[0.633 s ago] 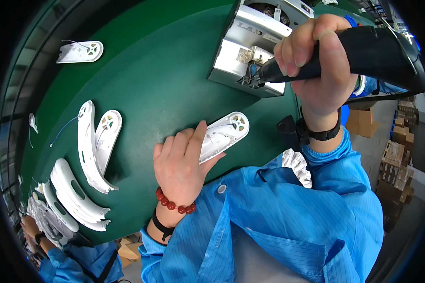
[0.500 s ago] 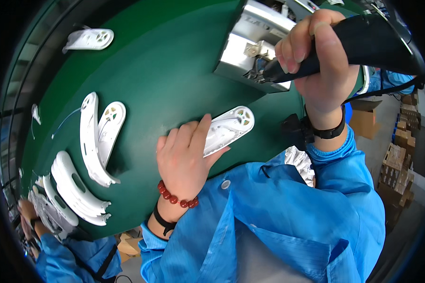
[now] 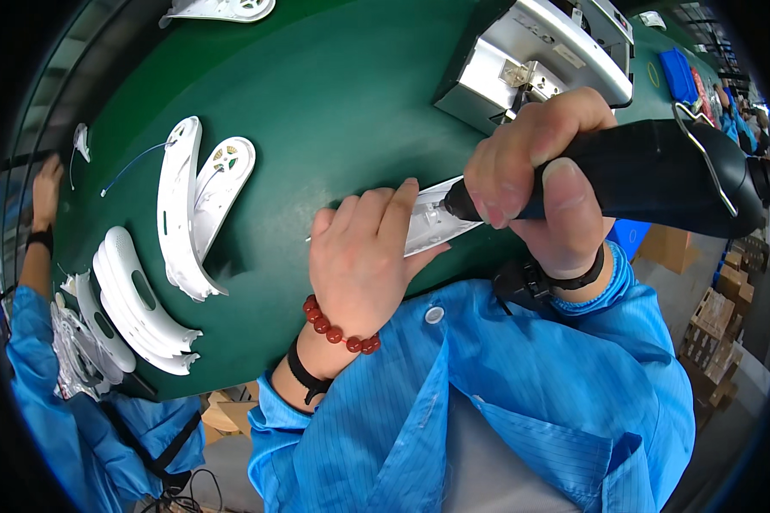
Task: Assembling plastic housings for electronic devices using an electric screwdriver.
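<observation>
One white plastic housing shell (image 3: pixel 426 229), hollow side up, is lying on the green tabletop (image 3: pixel 334 94) close to the person's front; moulded white detail is showing in its cavity.

Left hand (image 3: pixel 364 244), red beads at the wrist: fingers are lying together across the shell, thumb is bracing its near edge, so the part is being gripped between them.

Right hand (image 3: pixel 543 175): fingers and thumb are wrapping round a black power screwdriver (image 3: pixel 659 167), its nose pointing into the shell's cavity; contact at the tip is too small to tell.

Beyond the right hand, one silver screw feeder (image 3: pixel 565 43) is standing on the table.

Left of the hands, two further shells are resting with lower ends meeting: a slotted curved shell (image 3: pixel 177 205) trailing a blue lead (image 3: pixel 133 162), and an open round-ended shell (image 3: pixel 225 188).

Farther left, a nested stack of slotted white covers (image 3: pixel 137 299) is lying near translucent plastic wrapping (image 3: pixel 67 350), contents unclear.

A co-worker's hand (image 3: pixel 47 192) is showing at the left rim.

Containers: a blue bin (image 3: pixel 678 75) is sitting at far right, contents unreadable; cardboard cartons (image 3: pixel 714 312) are standing on the floor, insides hidden.
</observation>
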`<action>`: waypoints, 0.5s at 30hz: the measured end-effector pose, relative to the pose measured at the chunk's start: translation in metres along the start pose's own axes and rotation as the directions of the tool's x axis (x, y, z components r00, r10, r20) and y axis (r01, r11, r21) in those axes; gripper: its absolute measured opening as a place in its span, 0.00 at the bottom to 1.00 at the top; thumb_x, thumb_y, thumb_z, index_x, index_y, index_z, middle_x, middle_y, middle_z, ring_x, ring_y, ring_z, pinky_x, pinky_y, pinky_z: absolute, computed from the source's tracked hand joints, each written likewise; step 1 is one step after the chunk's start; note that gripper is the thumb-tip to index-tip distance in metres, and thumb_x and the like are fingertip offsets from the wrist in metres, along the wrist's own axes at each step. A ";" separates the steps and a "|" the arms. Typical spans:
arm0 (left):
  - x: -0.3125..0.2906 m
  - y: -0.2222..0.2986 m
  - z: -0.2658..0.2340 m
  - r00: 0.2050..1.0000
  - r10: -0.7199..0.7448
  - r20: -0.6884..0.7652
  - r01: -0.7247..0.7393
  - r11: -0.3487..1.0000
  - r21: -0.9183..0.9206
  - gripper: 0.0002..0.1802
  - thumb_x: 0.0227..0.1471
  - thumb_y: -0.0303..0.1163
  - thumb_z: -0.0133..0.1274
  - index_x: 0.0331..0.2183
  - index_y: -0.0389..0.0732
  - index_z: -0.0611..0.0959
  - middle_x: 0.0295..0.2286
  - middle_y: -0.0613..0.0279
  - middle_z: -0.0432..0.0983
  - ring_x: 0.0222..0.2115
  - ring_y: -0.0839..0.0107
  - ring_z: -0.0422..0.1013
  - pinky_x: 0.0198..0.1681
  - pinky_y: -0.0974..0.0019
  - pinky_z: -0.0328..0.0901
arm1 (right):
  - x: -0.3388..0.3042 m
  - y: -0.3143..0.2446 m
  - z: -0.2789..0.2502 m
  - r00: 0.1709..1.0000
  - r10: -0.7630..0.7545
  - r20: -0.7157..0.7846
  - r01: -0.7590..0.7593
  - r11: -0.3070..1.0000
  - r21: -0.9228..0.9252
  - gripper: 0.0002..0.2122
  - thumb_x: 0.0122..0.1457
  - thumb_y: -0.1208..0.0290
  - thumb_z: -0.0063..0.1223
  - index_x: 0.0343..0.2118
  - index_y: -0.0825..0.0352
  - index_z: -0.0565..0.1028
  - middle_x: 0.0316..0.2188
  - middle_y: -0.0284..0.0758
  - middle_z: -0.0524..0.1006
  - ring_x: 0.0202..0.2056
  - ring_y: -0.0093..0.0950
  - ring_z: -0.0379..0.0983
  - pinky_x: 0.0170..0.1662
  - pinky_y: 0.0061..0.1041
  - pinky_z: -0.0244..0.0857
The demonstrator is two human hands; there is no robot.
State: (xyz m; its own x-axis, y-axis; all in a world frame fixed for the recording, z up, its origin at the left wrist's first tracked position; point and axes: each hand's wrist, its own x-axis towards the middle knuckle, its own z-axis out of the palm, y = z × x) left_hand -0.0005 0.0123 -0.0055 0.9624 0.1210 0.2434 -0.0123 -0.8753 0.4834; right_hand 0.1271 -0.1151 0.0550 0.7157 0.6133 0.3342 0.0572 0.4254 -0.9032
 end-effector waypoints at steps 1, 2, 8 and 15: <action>0.000 0.000 0.001 1.000 -0.005 -0.001 0.005 1.000 0.000 0.35 0.27 0.44 0.68 0.43 0.43 0.80 0.32 0.66 0.75 0.32 0.66 0.71 0.33 0.62 0.58 | -0.001 0.002 0.001 1.000 -0.002 -0.021 0.002 1.000 0.003 0.12 0.55 0.71 0.53 0.19 0.70 0.69 0.13 0.34 0.73 0.15 0.19 0.69 0.20 0.16 0.63; 0.000 0.000 0.000 1.000 -0.007 -0.001 0.007 1.000 -0.001 0.35 0.27 0.44 0.68 0.43 0.43 0.80 0.32 0.66 0.75 0.32 0.66 0.71 0.33 0.62 0.58 | -0.002 0.003 0.001 0.999 -0.005 -0.044 0.005 1.000 0.005 0.12 0.55 0.70 0.54 0.18 0.70 0.69 0.13 0.34 0.73 0.15 0.19 0.69 0.20 0.16 0.63; 0.001 0.003 0.000 1.000 -0.009 -0.005 0.009 1.000 -0.005 0.35 0.27 0.43 0.69 0.42 0.44 0.80 0.32 0.66 0.75 0.30 0.66 0.70 0.32 0.63 0.58 | 0.000 0.000 -0.001 0.999 0.010 -0.048 -0.008 0.999 0.041 0.12 0.56 0.71 0.53 0.18 0.71 0.69 0.13 0.35 0.73 0.15 0.19 0.69 0.20 0.17 0.64; 0.003 0.003 0.000 1.000 -0.006 -0.002 0.006 1.000 -0.010 0.35 0.26 0.43 0.69 0.42 0.43 0.80 0.31 0.66 0.75 0.30 0.66 0.70 0.31 0.63 0.58 | 0.002 0.004 0.000 0.998 0.005 -0.065 -0.002 0.999 0.052 0.12 0.55 0.73 0.51 0.17 0.70 0.68 0.12 0.35 0.72 0.14 0.19 0.68 0.19 0.17 0.63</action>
State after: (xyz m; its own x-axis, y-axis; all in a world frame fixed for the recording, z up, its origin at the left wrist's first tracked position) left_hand 0.0022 0.0094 -0.0033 0.9620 0.1273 0.2416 -0.0087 -0.8699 0.4932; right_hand 0.1293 -0.1120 0.0520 0.7600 0.5705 0.3114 0.0201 0.4583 -0.8886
